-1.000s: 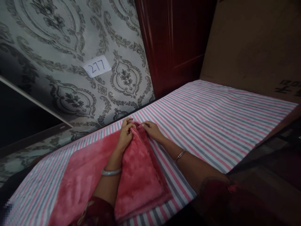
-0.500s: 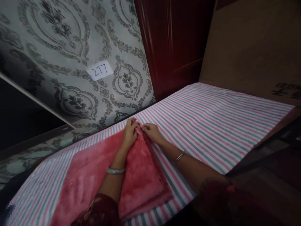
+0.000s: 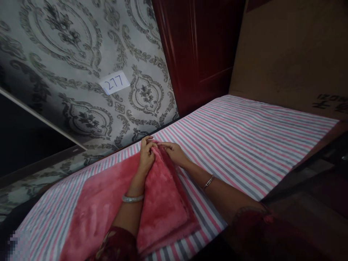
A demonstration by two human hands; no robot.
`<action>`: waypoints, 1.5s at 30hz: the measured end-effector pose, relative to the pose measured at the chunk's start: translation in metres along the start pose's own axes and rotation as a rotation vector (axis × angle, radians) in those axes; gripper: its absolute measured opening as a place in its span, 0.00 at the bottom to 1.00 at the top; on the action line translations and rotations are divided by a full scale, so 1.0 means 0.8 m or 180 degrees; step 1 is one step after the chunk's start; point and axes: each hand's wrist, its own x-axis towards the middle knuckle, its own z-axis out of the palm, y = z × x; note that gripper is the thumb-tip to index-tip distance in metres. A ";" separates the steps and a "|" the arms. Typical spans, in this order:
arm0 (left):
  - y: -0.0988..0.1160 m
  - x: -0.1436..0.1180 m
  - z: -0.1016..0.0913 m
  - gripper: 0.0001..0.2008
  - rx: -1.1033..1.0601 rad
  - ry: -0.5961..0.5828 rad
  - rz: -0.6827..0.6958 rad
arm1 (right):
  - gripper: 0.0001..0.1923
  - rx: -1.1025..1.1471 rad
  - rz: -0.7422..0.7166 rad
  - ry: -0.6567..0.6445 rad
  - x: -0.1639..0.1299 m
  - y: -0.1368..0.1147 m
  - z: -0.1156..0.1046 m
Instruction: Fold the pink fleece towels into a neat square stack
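Now both hands meet at the bed's far edge — left hand [image 3: 146,159] and right hand [image 3: 175,153] fingers pinching the pink blanket [image 3: 160,203] corner, matching its layers.

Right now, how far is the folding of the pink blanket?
Done: the pink blanket already lies folded in layers on the striped sheet. In hand: left hand and right hand pinch its far corner together. Left: its left part lies spread flat.

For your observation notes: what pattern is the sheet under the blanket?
Pink, grey and white stripes on the sheet, head view.
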 end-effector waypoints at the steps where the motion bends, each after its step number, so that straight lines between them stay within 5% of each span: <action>1: 0.000 0.000 0.001 0.11 0.0019 -0.0011 0.0007 | 0.18 -0.0070 0.0026 -0.0018 0.000 0.000 0.000; 9: -0.007 0.003 0.008 0.15 0.0313 -0.0358 0.0035 | 0.14 0.0035 0.0219 -0.0296 -0.004 0.001 -0.004; 18: -0.001 0.000 -0.001 0.13 0.0196 0.0132 0.0074 | 0.12 0.0543 0.0475 -0.0521 -0.007 0.005 -0.008; 27: 0.001 0.000 -0.001 0.10 0.0029 0.0120 -0.0113 | 0.09 -0.0946 0.0383 0.0209 -0.006 0.008 0.007; 32: 0.000 0.000 -0.004 0.10 0.0034 0.0120 -0.0107 | 0.09 -0.1030 0.0511 0.0637 -0.006 0.017 0.007; 42: -0.008 -0.002 0.002 0.12 0.0191 0.0080 0.0000 | 0.06 -0.0883 0.0593 0.0742 -0.002 0.030 0.006; 45: -0.008 -0.003 0.007 0.13 0.0318 -0.0281 -0.0057 | 0.07 -0.0835 0.0603 0.0717 0.000 0.032 0.006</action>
